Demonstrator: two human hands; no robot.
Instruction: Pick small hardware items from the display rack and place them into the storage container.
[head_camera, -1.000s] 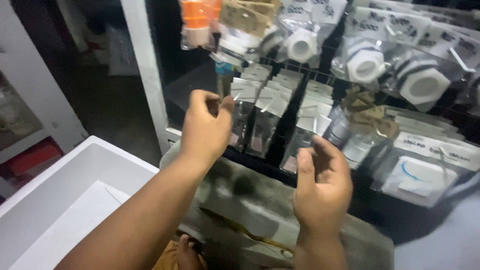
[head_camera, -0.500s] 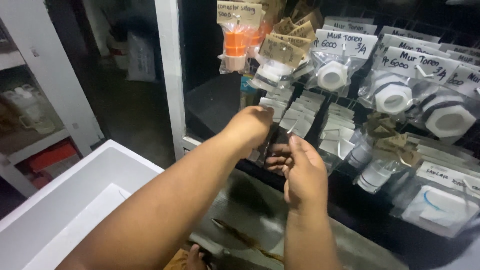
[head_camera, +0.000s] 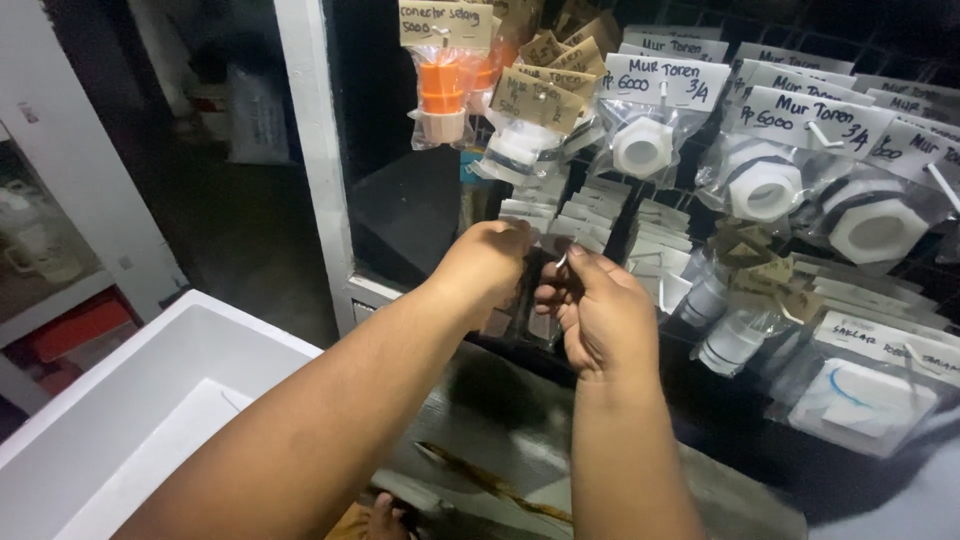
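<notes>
My left hand (head_camera: 487, 262) and my right hand (head_camera: 592, 312) meet in front of a dark display rack. The left hand is curled shut around a small dark item (head_camera: 522, 283) that is mostly hidden by its fingers. Thumb and forefinger of the right hand pinch a thin shiny end (head_camera: 562, 260) of it. Just behind the hands hang rows of small clear packets (head_camera: 603, 212). What the item is cannot be made out.
Bagged plumbing parts hang above: an orange fitting (head_camera: 441, 92) and large white nuts (head_camera: 643, 146) (head_camera: 763, 188) (head_camera: 876, 226), each under a handwritten card. A white post (head_camera: 308, 150) stands left of the rack. A white foam box (head_camera: 120, 420) sits at lower left.
My left hand came down from the hanging packets and my right hand rose to meet it. The view shifted, so the rack now sits higher and further right.
</notes>
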